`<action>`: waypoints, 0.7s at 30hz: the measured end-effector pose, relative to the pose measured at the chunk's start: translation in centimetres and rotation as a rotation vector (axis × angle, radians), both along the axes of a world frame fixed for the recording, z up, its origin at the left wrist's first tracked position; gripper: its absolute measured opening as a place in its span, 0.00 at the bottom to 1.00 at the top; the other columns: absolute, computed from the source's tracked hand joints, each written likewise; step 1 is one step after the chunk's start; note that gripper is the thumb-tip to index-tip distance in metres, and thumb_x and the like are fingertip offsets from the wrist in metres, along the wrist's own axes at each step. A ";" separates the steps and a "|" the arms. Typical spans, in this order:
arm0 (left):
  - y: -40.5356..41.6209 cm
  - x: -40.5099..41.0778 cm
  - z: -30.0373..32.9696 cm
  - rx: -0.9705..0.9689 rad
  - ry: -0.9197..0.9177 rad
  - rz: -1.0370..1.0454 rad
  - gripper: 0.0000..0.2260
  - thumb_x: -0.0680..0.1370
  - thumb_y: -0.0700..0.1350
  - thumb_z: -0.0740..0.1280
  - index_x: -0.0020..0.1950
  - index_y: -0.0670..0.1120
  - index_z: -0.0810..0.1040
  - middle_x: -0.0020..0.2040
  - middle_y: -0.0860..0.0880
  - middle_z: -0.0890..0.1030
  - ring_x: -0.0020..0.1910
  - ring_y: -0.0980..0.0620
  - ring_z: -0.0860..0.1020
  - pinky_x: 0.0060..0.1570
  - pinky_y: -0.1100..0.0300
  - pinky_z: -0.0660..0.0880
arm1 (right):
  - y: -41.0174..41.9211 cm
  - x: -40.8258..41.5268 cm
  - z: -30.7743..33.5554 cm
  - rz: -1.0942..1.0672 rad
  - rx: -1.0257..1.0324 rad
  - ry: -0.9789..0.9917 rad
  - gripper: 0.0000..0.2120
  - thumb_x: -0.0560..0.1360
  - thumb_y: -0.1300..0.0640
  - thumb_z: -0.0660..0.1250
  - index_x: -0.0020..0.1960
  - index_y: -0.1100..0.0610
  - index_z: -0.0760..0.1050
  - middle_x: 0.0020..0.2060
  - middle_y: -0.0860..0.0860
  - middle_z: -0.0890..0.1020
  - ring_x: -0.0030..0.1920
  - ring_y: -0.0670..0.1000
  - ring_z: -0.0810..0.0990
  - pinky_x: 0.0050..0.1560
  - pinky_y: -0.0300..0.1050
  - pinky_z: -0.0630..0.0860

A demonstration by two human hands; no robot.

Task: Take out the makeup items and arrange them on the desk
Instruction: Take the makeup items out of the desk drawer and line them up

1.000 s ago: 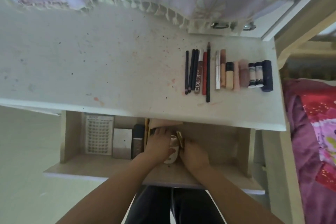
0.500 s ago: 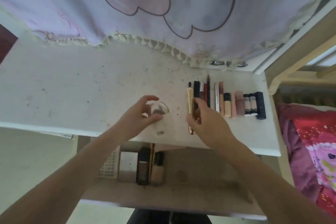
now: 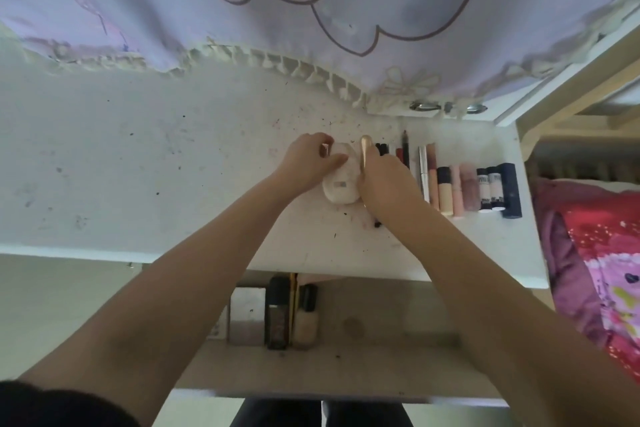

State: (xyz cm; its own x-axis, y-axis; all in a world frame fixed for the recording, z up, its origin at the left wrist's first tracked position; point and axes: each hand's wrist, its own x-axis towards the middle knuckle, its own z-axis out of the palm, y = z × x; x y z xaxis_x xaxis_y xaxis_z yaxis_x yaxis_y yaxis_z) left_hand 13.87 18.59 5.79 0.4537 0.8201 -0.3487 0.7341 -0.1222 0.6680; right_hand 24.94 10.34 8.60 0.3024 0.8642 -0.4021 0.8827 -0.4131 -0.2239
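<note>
While the left hand (image 3: 308, 163) pinches a pale round compact (image 3: 341, 184) on the desk (image 3: 138, 156), the right hand (image 3: 384, 180) grips a gold tube (image 3: 364, 154) just right of it; beyond stand lined-up tubes (image 3: 467, 189)

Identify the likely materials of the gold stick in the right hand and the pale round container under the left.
Gold stick: shiny metal or metallised plastic, going by the bright highlight. Round container: looks like matte or translucent plastic with a small label; motion blur leaves it open.
</note>
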 end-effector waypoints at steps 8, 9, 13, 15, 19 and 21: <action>-13.4 -8.2 0.8 0.078 -0.221 0.139 0.04 0.78 0.42 0.63 0.46 0.50 0.75 0.37 0.57 0.76 0.36 0.63 0.75 0.39 0.70 0.73 | -11.6 -6.0 0.0 0.201 -0.021 0.462 0.09 0.80 0.53 0.57 0.53 0.55 0.73 0.45 0.51 0.79 0.44 0.50 0.78 0.47 0.45 0.76; -15.9 -9.9 -0.3 0.056 -0.180 0.145 0.04 0.78 0.41 0.64 0.45 0.50 0.75 0.35 0.57 0.76 0.35 0.63 0.75 0.36 0.71 0.71 | -13.2 -6.9 -1.9 0.209 -0.125 0.489 0.10 0.80 0.53 0.57 0.51 0.57 0.74 0.45 0.53 0.80 0.46 0.53 0.79 0.47 0.47 0.76; -20.9 -14.1 -7.4 -0.081 0.105 0.236 0.07 0.79 0.43 0.62 0.55 0.46 0.76 0.48 0.48 0.78 0.43 0.51 0.77 0.45 0.56 0.75 | -15.6 -8.4 -9.9 0.044 -0.316 0.496 0.14 0.81 0.53 0.57 0.53 0.61 0.75 0.50 0.57 0.81 0.51 0.57 0.79 0.45 0.42 0.71; -20.6 -13.9 -9.5 -0.106 0.187 0.304 0.13 0.80 0.46 0.60 0.64 0.45 0.71 0.54 0.45 0.74 0.47 0.45 0.77 0.46 0.52 0.75 | -15.1 -9.2 -12.7 -0.057 -0.273 0.516 0.15 0.81 0.50 0.57 0.55 0.59 0.76 0.50 0.55 0.81 0.50 0.55 0.80 0.49 0.43 0.76; -19.3 -11.7 -12.0 -0.100 0.478 0.232 0.21 0.80 0.54 0.58 0.68 0.43 0.63 0.62 0.43 0.68 0.58 0.43 0.73 0.49 0.50 0.73 | -13.6 -11.0 -16.8 -0.144 -0.175 0.481 0.14 0.79 0.46 0.57 0.49 0.53 0.78 0.44 0.50 0.81 0.43 0.52 0.80 0.46 0.47 0.79; -18.9 -11.3 -13.1 -0.073 0.604 0.193 0.21 0.80 0.53 0.59 0.69 0.43 0.62 0.64 0.43 0.67 0.60 0.45 0.72 0.50 0.51 0.74 | -13.4 -11.5 -17.7 -0.211 -0.174 0.480 0.15 0.79 0.47 0.57 0.45 0.55 0.77 0.40 0.50 0.81 0.38 0.50 0.78 0.42 0.45 0.79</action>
State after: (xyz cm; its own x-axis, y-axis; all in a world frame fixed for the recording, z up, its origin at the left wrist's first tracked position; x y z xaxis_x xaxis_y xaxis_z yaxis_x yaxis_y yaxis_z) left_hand 2.52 -0.30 -7.33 0.0060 0.8320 -0.5548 0.9882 0.0801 0.1308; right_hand 13.40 -3.10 -9.11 0.2095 0.7132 -0.6690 0.5925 -0.6368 -0.4933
